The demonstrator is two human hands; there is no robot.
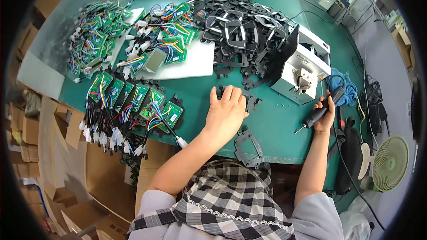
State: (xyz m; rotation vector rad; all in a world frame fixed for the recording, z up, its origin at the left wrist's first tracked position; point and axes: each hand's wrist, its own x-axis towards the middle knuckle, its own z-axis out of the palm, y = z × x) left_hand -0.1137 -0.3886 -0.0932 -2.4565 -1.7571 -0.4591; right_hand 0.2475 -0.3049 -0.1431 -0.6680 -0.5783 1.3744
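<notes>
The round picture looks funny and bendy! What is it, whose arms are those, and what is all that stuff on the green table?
The camera sits on a person's head and looks down, and its wide lens bends the edges. The two arms are that person's own. The left hand presses on a black plastic frame on the green table. The right hand holds an electric screwdriver with a cord. Another black frame lies near the table's front edge. A pile of black frames sits farther back, beside a small white machine. On the left lie green circuit boards with colourful wires. A small fan stands at the right.
</notes>
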